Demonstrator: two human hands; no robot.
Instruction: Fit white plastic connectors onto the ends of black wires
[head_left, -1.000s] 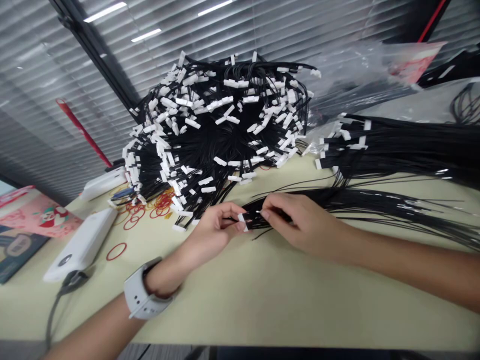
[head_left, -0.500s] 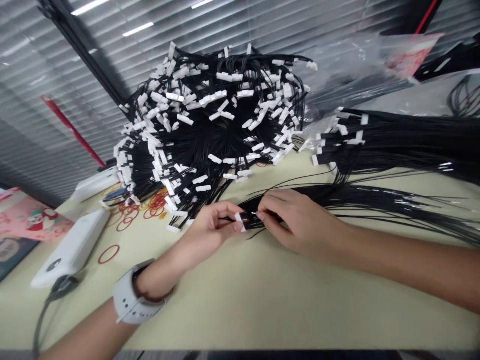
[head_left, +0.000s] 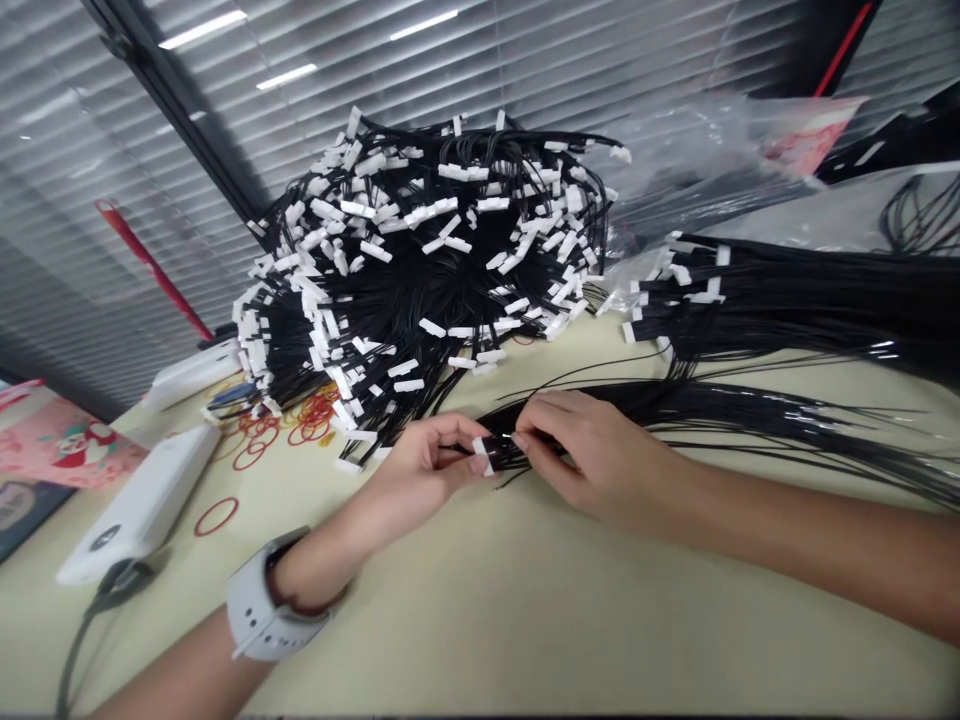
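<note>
Between the thumb and fingers of my left hand [head_left: 431, 460] is a small white connector [head_left: 486, 456], with black wires running from its right side. My right hand [head_left: 581, 445] is closed in a pinch just right of the connector, on the end of a thin black wire [head_left: 511, 438] with a pale tip. Under and behind my right hand lies a loose bundle of black wires [head_left: 720, 405], reaching off to the right. A large heap of black cables with white connectors [head_left: 442, 270] rises behind my hands.
Another bundle of connectored cables [head_left: 795, 290] lies at the right, before clear plastic bags [head_left: 675, 160]. Left are red and yellow rubber bands [head_left: 255, 440], a white power strip [head_left: 142, 505] with a plugged cord [head_left: 94, 610], and a pink printed bag [head_left: 67, 440]. Blinds [head_left: 562, 60] stand behind.
The whole view has shifted slightly, so things sit a little lower. Both hands keep their grips, and the right fingertips remain close to the white connector.
</note>
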